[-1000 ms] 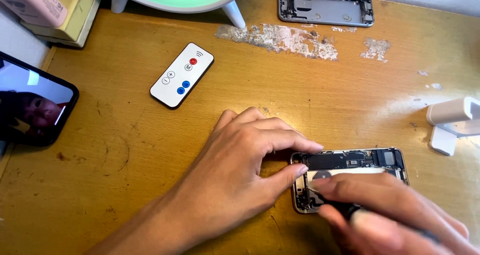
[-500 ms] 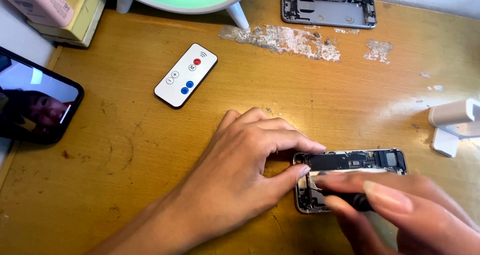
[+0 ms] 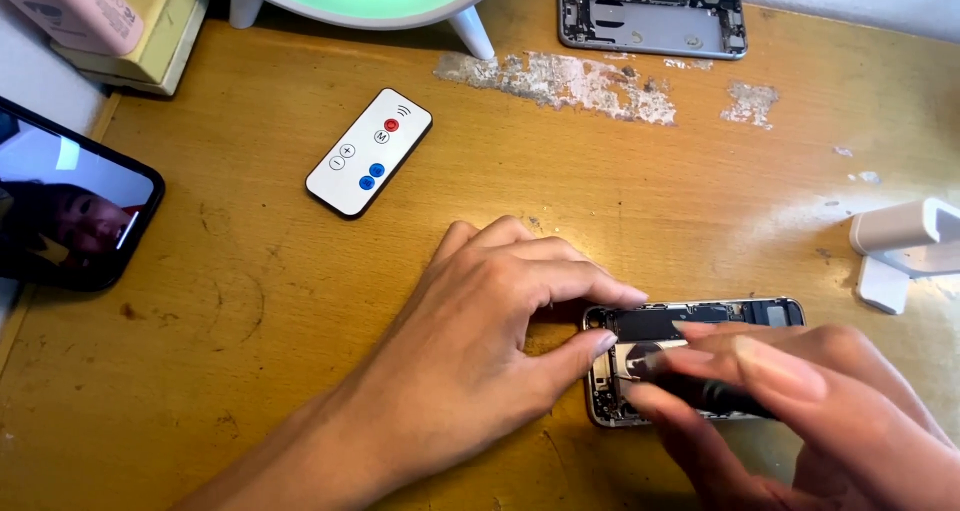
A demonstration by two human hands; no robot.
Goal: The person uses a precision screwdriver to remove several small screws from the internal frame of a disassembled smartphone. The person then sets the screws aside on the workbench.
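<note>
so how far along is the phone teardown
Done: the opened phone has its screen off and its insides bare. In hand: the left hand steadies its end on the wooden desk while the right hand works a dark tool inside. Left: the internal parts seem to be in place.

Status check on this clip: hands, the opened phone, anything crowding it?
Left hand braces opened grey phone body at its left end. Right hand grips a dark slim tool over it. Nothing crowds it.

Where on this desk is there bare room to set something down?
Bare wood lies between the white remote, the dark phone and the left hand. Also between the far phone shell and the opened phone. Crowded around both hands.
</note>
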